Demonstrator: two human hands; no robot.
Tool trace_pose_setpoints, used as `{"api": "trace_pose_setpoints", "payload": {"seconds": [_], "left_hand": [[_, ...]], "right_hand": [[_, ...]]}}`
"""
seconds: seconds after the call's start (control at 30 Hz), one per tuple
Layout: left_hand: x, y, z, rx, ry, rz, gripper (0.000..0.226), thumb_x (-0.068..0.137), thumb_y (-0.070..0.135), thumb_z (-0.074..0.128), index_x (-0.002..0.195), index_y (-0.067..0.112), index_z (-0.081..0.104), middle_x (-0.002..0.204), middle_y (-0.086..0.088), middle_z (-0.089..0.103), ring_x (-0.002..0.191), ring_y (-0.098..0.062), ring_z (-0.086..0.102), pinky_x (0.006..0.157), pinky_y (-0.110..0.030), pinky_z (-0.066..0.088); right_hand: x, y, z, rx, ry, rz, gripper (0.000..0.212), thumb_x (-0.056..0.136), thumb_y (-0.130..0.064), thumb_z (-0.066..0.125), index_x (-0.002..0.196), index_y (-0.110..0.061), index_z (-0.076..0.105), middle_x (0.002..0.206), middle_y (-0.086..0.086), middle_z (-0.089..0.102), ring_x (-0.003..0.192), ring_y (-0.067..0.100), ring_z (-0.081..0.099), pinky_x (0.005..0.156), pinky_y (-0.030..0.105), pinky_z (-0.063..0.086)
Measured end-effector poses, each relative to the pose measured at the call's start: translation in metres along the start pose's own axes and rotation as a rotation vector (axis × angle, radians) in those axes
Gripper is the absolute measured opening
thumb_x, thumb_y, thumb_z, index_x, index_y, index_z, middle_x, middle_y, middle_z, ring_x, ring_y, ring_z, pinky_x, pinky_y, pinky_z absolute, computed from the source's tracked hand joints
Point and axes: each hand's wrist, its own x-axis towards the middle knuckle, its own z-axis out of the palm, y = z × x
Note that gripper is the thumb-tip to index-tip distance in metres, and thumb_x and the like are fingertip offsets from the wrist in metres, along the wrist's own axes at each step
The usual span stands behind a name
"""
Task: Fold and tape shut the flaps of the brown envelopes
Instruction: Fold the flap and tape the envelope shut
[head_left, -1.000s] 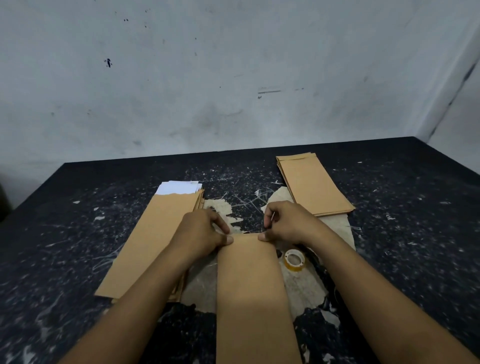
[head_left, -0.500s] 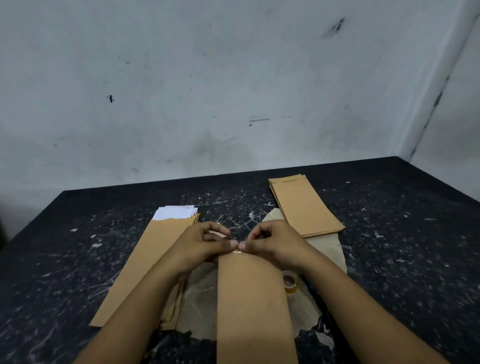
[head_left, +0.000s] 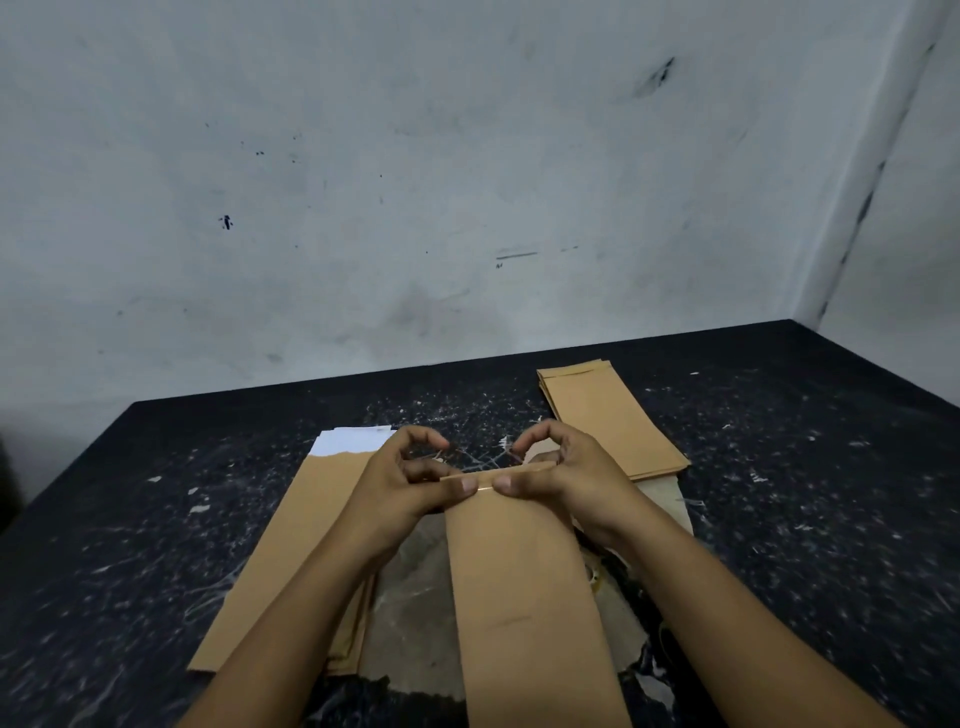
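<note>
While my left hand and right hand pinch the far end of the envelope lying lengthwise in front of me, thumbs almost meeting on its flap, the fold is only being creased; I see no tape on it yet. To the far right lies a stack that looks finished, I judge. On the left a pile with white paper showing still waits. The tape roll peeks out near my right wrist.

scuffed pale wall, corner at right; black speckled table; dim light.
</note>
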Motion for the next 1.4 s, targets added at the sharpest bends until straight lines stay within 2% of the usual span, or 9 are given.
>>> {"api": "trace_pose_setpoints", "payload": {"seconds": [0.17, 0.43, 0.63, 0.77, 0.87, 1.1, 1.17, 1.3, 1.4], "left_hand": [[0.002, -0.001, -0.002, 0.003, 0.018, -0.008, 0.043, 0.073, -0.011, 0.078, 0.103, 0.006, 0.052, 0.082, -0.022, 0.069, 0.075, -0.022, 0.068, 0.066, -0.028, 0.058], [0.006, -0.006, -0.007, -0.050, 0.016, -0.020, 0.037, 0.074, -0.016, 0.075, 0.100, 0.003, 0.057, 0.075, -0.014, 0.072, 0.070, -0.016, 0.070, 0.062, -0.024, 0.056], [0.007, -0.006, -0.011, -0.055, 0.028, -0.070, 0.037, 0.077, -0.014, 0.073, 0.107, 0.001, 0.058, 0.080, -0.018, 0.073, 0.071, -0.018, 0.070, 0.064, -0.029, 0.058], [0.007, -0.003, -0.016, -0.082, 0.100, -0.084, 0.038, 0.078, -0.010, 0.075, 0.111, 0.001, 0.060, 0.085, -0.022, 0.070, 0.067, -0.017, 0.067, 0.057, -0.025, 0.053], [0.009, -0.004, -0.020, -0.111, 0.137, -0.085, 0.042, 0.076, -0.003, 0.079, 0.115, 0.004, 0.062, 0.082, -0.018, 0.069, 0.066, -0.018, 0.064, 0.058, -0.028, 0.049], [0.011, 0.003, -0.024, -0.212, 0.235, 0.007, 0.036, 0.086, 0.023, 0.071, 0.113, 0.001, 0.063, 0.100, -0.021, 0.074, 0.084, -0.026, 0.072, 0.071, -0.031, 0.058], [0.011, 0.002, -0.031, -0.117, 0.276, 0.006, 0.030, 0.091, 0.024, 0.067, 0.113, 0.004, 0.063, 0.103, -0.018, 0.073, 0.088, -0.025, 0.071, 0.065, -0.025, 0.058], [0.012, -0.002, -0.041, 0.136, 0.340, 0.067, 0.015, 0.097, 0.020, 0.062, 0.107, 0.010, 0.066, 0.100, -0.009, 0.071, 0.084, -0.018, 0.068, 0.057, -0.015, 0.051], [0.018, -0.009, -0.053, 0.356, 0.409, 0.115, 0.003, 0.094, 0.023, 0.066, 0.093, 0.020, 0.067, 0.095, 0.002, 0.069, 0.090, -0.018, 0.065, 0.067, -0.024, 0.048]], "right_hand": [[0.003, 0.001, -0.011, 0.090, -0.117, 0.064, 0.038, 0.084, 0.003, 0.074, 0.112, -0.014, 0.057, 0.081, 0.009, 0.071, 0.077, 0.020, 0.065, 0.066, 0.032, 0.050], [0.002, -0.001, -0.027, 0.231, -0.318, 0.104, 0.030, 0.097, 0.014, 0.048, 0.117, -0.008, 0.051, 0.082, 0.014, 0.068, 0.070, 0.018, 0.065, 0.062, 0.028, 0.054], [0.002, 0.002, -0.029, 0.238, -0.308, 0.109, 0.033, 0.097, 0.011, 0.045, 0.119, -0.012, 0.051, 0.094, 0.021, 0.057, 0.078, 0.023, 0.058, 0.071, 0.034, 0.054], [0.001, 0.002, -0.033, 0.267, -0.394, 0.201, 0.041, 0.092, 0.003, 0.064, 0.128, -0.009, 0.049, 0.107, 0.021, 0.067, 0.092, 0.033, 0.069, 0.072, 0.040, 0.061], [-0.003, 0.001, -0.027, 0.112, -0.472, 0.237, 0.033, 0.088, 0.005, 0.069, 0.119, -0.002, 0.060, 0.109, 0.021, 0.072, 0.095, 0.030, 0.073, 0.071, 0.038, 0.062], [0.008, -0.019, -0.043, 0.056, -0.054, 0.153, 0.006, 0.092, -0.010, 0.070, 0.097, -0.009, 0.072, 0.088, 0.005, 0.074, 0.076, 0.015, 0.069, 0.063, 0.028, 0.054], [0.020, -0.028, -0.061, 0.017, 0.070, 0.122, 0.012, 0.093, -0.013, 0.069, 0.102, -0.008, 0.073, 0.094, 0.007, 0.076, 0.084, 0.020, 0.071, 0.067, 0.030, 0.056], [0.058, -0.038, -0.096, -0.071, 0.241, 0.085, 0.014, 0.092, -0.016, 0.070, 0.103, -0.008, 0.074, 0.104, 0.012, 0.075, 0.101, 0.029, 0.068, 0.094, 0.049, 0.053], [0.085, -0.034, -0.116, -0.131, 0.324, 0.109, 0.016, 0.094, -0.014, 0.069, 0.107, -0.006, 0.072, 0.106, 0.014, 0.073, 0.096, 0.028, 0.068, 0.085, 0.042, 0.055]]}}
